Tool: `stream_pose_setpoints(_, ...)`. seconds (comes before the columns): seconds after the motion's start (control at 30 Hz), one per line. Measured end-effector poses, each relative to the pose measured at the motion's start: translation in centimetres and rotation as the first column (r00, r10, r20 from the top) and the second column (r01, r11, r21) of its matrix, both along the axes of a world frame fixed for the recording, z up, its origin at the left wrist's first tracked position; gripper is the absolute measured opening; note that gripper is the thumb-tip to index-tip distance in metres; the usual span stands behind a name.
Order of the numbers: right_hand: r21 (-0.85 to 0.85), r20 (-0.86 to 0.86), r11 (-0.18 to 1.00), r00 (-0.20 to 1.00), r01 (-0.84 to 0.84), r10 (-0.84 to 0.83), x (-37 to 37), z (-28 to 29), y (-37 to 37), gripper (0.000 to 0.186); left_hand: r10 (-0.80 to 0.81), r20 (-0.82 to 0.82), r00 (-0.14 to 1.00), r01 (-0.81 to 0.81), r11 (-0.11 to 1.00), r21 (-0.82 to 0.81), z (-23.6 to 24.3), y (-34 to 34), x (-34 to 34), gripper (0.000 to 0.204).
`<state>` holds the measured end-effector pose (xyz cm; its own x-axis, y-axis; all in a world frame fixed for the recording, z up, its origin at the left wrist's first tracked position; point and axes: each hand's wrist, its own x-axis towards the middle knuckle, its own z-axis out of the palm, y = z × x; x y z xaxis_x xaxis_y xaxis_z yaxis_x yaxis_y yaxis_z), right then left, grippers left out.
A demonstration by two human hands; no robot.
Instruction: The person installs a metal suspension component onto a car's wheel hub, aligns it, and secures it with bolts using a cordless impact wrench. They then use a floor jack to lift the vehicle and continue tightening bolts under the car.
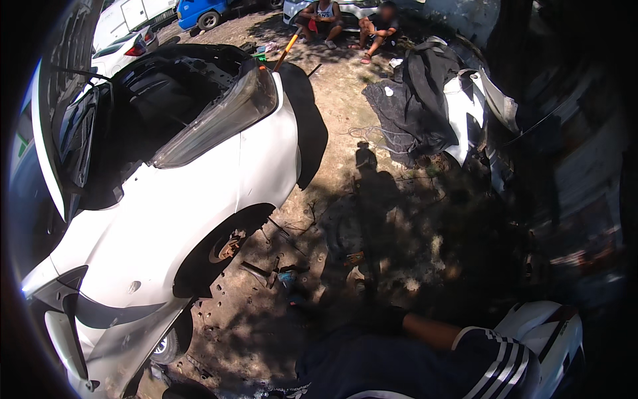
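My right arm (432, 330) reaches across in front of my dark striped shirt at the lower edge. Its hand runs into deep shade, so its fingers and anything in them cannot be made out. My left hand does not show. Ahead and to the left stands a white car (219, 173) with its hood (48, 143) raised. The front wheel is off, and a rusty brake hub (228, 246) shows inside the dark wheel arch. On the ground beside the arch lie a dark metal tool (262, 272) and a small blue item (287, 276).
A white scooter-like body (545, 332) stands at the lower right. Black cloth (419, 100) lies over white panels (463, 110) at the far right, with a loose wire beside it. Two people (323, 16) sit at the back. An orange handle (286, 52) leans at the car's front.
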<state>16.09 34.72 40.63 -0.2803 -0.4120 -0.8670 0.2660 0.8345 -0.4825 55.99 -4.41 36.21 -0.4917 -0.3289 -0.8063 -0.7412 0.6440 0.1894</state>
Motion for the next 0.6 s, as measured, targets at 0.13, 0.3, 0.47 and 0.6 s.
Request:
stream_pose_setpoints(0.13, 0.004, -0.008, 0.998, 0.998, 0.060, -0.060, 0.3, 1.2, -4.5, 0.059, -0.118, -0.235, 0.965, 0.089, 0.987, -0.132, 1.9, -3.8, -4.3, 0.021)
stream_pose_setpoints(0.3, -0.040, -0.022, 0.997, 0.998, 0.058, -0.059, 1.1, 2.2, -9.9, 0.056, -0.468, -0.569, 0.676, 0.262, 0.874, -0.408, 4.3, -7.0, -15.9, 0.015)
stream_pose_setpoints(0.47, -0.026, -0.021, 0.997, 0.997, 0.077, -0.077, 2.8, 2.5, -10.0, 0.053, -0.540, -0.650, 0.535, 0.436, 0.835, -0.335, 6.5, -5.8, -24.4, 0.016)
stream_pose_setpoints(0.6, 0.016, 0.021, 0.993, 0.993, 0.115, -0.115, 4.1, 2.4, -8.6, 0.051, -0.500, -0.585, 0.639, 0.531, 0.836, -0.136, 7.3, -3.3, -23.7, 0.015)
